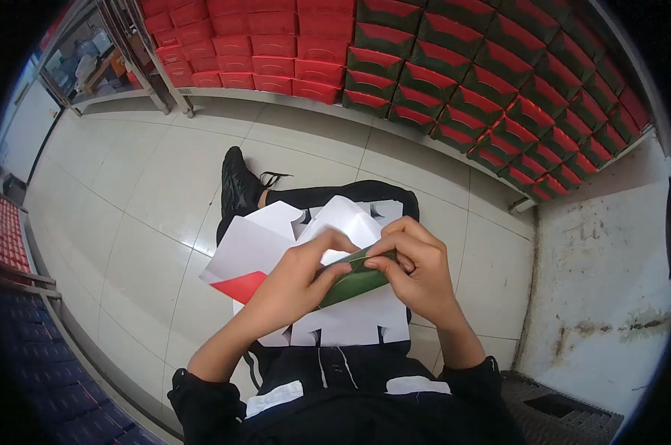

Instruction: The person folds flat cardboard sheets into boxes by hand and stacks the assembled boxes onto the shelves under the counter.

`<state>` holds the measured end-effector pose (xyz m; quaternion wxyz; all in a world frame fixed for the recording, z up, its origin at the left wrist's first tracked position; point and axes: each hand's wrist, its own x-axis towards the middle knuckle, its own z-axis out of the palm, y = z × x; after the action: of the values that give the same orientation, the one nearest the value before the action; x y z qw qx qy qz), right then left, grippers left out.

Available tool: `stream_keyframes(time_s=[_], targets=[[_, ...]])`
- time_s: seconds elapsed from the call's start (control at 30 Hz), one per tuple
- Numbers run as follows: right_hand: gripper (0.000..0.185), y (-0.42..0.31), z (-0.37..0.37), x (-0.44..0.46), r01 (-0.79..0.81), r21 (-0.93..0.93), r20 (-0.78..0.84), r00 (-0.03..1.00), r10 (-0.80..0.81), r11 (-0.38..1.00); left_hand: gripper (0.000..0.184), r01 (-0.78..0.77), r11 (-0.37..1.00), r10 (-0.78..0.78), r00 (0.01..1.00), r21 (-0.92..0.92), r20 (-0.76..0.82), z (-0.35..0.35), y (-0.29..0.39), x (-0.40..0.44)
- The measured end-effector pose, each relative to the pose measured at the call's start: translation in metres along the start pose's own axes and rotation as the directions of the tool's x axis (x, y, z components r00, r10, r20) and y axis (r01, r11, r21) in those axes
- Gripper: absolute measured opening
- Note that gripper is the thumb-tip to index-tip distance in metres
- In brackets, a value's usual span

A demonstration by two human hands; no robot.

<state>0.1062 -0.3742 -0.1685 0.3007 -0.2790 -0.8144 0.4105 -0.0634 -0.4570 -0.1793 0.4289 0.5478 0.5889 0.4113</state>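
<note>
A partly folded cardboard box with a green panel (358, 285) and white inner faces lies across my lap. My left hand (295, 278) grips it from the left, the thumb on the green side and the fingers behind the panel. My right hand (421, 271) pinches the upper edge of the same panel, near its right end. Under and around it are flat white cardboard blanks (350, 326) with cut slots. To the left, a white flap (239, 248) is spread out, and a red corner (238, 285) shows beside my left wrist.
Stacked red boxes (272, 44) and green-and-red boxes (491, 96) fill a low rack ahead. Dark blue boxes (46, 363) stand at lower left. A stained white wall (602, 274) rises on the right. My black shoe (239, 182) rests on the tiled floor (143, 178).
</note>
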Motion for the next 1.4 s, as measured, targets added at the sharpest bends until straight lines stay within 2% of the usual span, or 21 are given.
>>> stream_keyframes(time_s=[0.13,0.2,0.43,0.63,0.7,0.73,0.8,0.83,0.9,0.93,0.97,1.0,1.03,1.1,1.13,1.2,1.23,1.27,1.33,1.37,1.4], targets=[[0.009,0.0,0.004,-0.002,-0.007,0.01,-0.011,1.0,0.008,1.0,0.025,-0.075,0.997,0.075,0.996,-0.015,0.054,-0.005,-0.008,0.003],[0.009,-0.001,0.004,-0.002,-0.046,0.009,-0.039,0.998,0.046,0.999,0.026,0.017,0.999,-0.022,0.983,0.029,0.183,-0.009,0.001,0.004],[0.009,0.004,-0.003,0.001,0.0,0.06,-0.001,1.0,0.0,0.998,0.031,-0.062,0.995,0.049,0.986,0.079,0.157,-0.003,0.004,0.003],[0.011,-0.002,-0.009,0.001,-0.01,-0.028,0.148,0.989,0.014,1.0,0.041,-0.103,0.995,0.099,0.967,0.006,0.236,-0.01,-0.003,0.006],[0.015,-0.003,-0.004,0.001,0.031,-0.091,0.091,0.996,-0.023,0.995,0.047,0.11,0.954,-0.032,0.963,-0.28,0.267,-0.015,-0.003,0.007],[0.015,-0.004,0.0,0.002,0.032,-0.089,0.093,0.995,-0.024,0.995,0.047,0.111,0.954,-0.034,0.963,-0.28,0.266,-0.017,-0.003,0.009],[0.023,-0.008,0.009,0.002,0.077,-0.037,-0.008,0.997,-0.077,0.996,0.044,0.188,0.982,-0.18,0.923,0.01,0.339,-0.02,-0.001,0.013],[0.023,-0.005,0.015,0.0,0.079,-0.035,-0.007,0.997,-0.079,0.996,0.044,0.189,0.982,-0.182,0.924,0.011,0.337,-0.021,0.0,0.012],[0.03,0.011,0.031,-0.008,0.359,-0.201,-0.233,0.886,-0.401,0.911,0.033,0.063,0.997,-0.069,0.967,0.035,0.246,-0.023,0.008,0.012],[0.029,0.019,0.034,-0.013,0.523,-0.278,-0.193,0.792,-0.58,0.806,0.028,-0.005,0.998,-0.006,0.979,0.056,0.202,-0.025,0.013,0.014],[0.028,0.029,0.034,-0.02,0.662,-0.349,-0.138,0.664,-0.735,0.663,0.029,0.001,0.993,0.009,0.997,-0.121,0.08,-0.024,0.016,0.01],[0.035,0.037,0.034,-0.036,0.707,-0.225,0.01,0.689,-0.724,0.67,0.028,-0.153,0.968,0.126,0.982,-0.199,-0.138,-0.02,0.013,0.007],[0.035,0.04,0.045,-0.041,0.769,-0.137,-0.029,0.627,-0.778,0.625,0.03,-0.222,0.951,0.15,0.942,-0.217,-0.302,-0.017,0.013,0.005],[0.044,0.039,0.06,-0.044,0.672,-0.109,0.075,0.741,-0.668,0.733,0.034,-0.44,0.845,0.188,0.777,-0.304,-0.601,-0.008,0.0,0.009],[0.049,0.044,0.073,-0.043,0.574,-0.067,0.113,0.817,-0.565,0.816,0.034,-0.519,0.716,0.154,0.77,-0.467,-0.619,0.0,-0.01,0.009],[0.055,0.025,0.086,-0.016,0.23,0.302,-0.033,0.972,-0.231,0.925,0.031,-0.735,0.313,0.114,0.657,-0.601,-0.745,0.021,-0.014,0.014],[0.069,0.021,0.093,-0.005,0.122,0.645,-0.061,0.992,-0.109,0.755,0.033,-0.761,0.221,0.134,0.643,-0.609,-0.754,0.028,-0.013,0.014],[0.066,0.009,0.104,0.009,0.268,0.824,-0.288,0.957,-0.038,0.499,0.033,-0.764,0.217,0.138,0.641,-0.608,-0.755,0.034,-0.013,0.015],[0.053,0.0,0.106,0.025,0.474,0.854,-0.503,0.858,0.106,0.212,0.031,-0.76,0.097,0.038,0.648,-0.643,-0.76,0.041,-0.014,0.018],[0.053,-0.008,0.098,0.034,0.475,0.855,-0.502,0.859,0.103,0.208,0.029,-0.777,0.188,0.011,0.614,-0.601,-0.789,0.042,-0.015,0.019],[0.047,-0.018,0.086,0.042,0.466,0.822,-0.543,0.814,0.205,0.327,0.029,-0.778,0.192,0.012,0.611,-0.598,-0.792,0.039,-0.018,0.019]])
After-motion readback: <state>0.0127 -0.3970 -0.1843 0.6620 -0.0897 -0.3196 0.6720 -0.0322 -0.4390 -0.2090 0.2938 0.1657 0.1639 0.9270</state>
